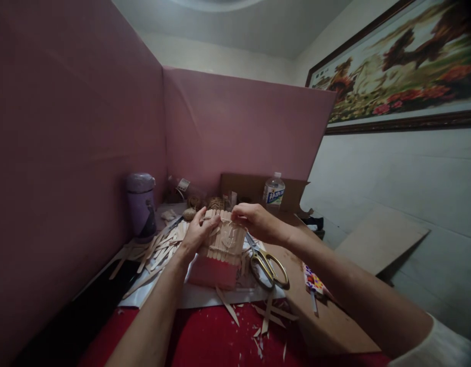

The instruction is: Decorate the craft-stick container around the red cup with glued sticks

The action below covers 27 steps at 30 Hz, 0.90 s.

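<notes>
A panel of wooden craft sticks (pixel 224 244), laid side by side, is held up over the work surface. My left hand (pixel 202 230) grips its left edge, thumb across the front. At its upper right, the fingers of my right hand (pixel 254 218) are pinched together against the panel; whether something small sits between them is hidden. Twine or thin strips seem to lie on the panel's face. Below it is a translucent pink-red block or box (pixel 212 272). Gold-handled scissors (pixel 269 267) lie just right of the panel, blades pointing away.
Loose craft sticks (pixel 162 255) are piled on the left. A purple flask (pixel 141 206) stands behind them, and a clear bottle (pixel 274 191) at the back. Cut stick pieces (pixel 268 316) litter the red cloth (pixel 205 336). Cardboard (pixel 335 326) and a colourful packet (pixel 314 279) lie at right.
</notes>
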Each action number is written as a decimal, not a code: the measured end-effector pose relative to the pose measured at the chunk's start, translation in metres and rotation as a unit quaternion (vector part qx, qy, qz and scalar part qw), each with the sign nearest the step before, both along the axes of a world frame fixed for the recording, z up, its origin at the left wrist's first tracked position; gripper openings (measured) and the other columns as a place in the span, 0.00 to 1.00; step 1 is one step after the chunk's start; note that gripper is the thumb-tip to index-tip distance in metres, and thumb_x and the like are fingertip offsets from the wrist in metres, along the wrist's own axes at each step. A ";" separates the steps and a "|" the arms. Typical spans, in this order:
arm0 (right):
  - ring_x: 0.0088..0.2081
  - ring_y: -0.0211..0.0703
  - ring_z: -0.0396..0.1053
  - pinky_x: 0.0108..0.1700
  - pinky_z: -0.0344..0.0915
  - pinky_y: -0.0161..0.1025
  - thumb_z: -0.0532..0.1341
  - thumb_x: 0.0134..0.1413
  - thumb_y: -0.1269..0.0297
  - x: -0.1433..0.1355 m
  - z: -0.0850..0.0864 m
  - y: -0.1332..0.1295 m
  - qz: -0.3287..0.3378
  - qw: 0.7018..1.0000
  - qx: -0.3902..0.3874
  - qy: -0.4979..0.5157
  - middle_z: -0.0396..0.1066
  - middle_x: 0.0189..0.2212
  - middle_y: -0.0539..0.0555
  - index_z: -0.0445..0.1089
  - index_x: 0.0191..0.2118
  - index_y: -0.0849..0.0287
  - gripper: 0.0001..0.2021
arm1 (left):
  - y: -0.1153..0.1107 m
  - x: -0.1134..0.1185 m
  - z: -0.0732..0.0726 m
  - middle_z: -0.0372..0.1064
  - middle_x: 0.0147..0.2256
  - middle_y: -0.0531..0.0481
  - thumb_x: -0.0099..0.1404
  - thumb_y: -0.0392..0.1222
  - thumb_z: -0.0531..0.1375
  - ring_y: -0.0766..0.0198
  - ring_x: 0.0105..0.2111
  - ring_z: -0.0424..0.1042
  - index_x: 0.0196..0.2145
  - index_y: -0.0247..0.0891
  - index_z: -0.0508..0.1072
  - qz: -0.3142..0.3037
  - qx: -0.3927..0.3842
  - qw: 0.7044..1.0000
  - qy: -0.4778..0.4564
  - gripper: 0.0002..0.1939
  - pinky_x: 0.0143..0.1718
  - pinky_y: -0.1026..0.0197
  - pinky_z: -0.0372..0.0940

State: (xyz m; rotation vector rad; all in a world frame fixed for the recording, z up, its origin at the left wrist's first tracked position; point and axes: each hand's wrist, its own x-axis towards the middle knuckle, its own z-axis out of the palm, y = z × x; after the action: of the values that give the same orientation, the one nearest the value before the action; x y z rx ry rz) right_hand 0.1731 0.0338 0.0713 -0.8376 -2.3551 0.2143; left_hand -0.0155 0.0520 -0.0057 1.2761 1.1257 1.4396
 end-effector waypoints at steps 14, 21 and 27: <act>0.33 0.43 0.67 0.28 0.54 0.37 0.56 0.54 0.81 -0.022 0.033 -0.018 0.010 0.873 0.260 -0.413 0.72 0.32 0.56 0.74 0.40 0.56 0.15 | -0.008 0.007 0.006 0.69 0.49 0.37 0.48 0.56 0.68 0.49 0.50 0.69 0.61 0.34 0.59 -0.016 -0.009 1.000 -0.011 0.47 0.52 0.52 0.62; 0.29 0.39 0.66 0.29 0.56 0.35 0.57 0.51 0.82 -0.025 0.031 -0.021 0.001 0.908 0.202 -0.366 0.73 0.29 0.54 0.74 0.38 0.61 0.13 | -0.007 0.007 0.007 0.67 0.52 0.36 0.45 0.56 0.69 0.48 0.52 0.67 0.60 0.32 0.59 -0.022 -0.016 0.999 -0.021 0.49 0.53 0.52 0.61; 0.28 0.36 0.63 0.30 0.55 0.34 0.56 0.51 0.81 -0.013 0.014 -0.017 -0.008 0.951 0.171 -0.259 0.70 0.27 0.52 0.71 0.28 0.61 0.10 | -0.004 0.008 0.004 0.67 0.53 0.36 0.44 0.56 0.70 0.49 0.52 0.68 0.58 0.34 0.63 -0.008 -0.015 0.999 -0.036 0.46 0.52 0.54 0.62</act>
State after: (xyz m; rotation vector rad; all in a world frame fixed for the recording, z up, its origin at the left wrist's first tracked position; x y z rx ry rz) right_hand 0.1599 0.0171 0.0855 -0.8080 -2.7482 -0.4677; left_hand -0.0078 0.0475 -0.0020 1.2019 1.0824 1.4400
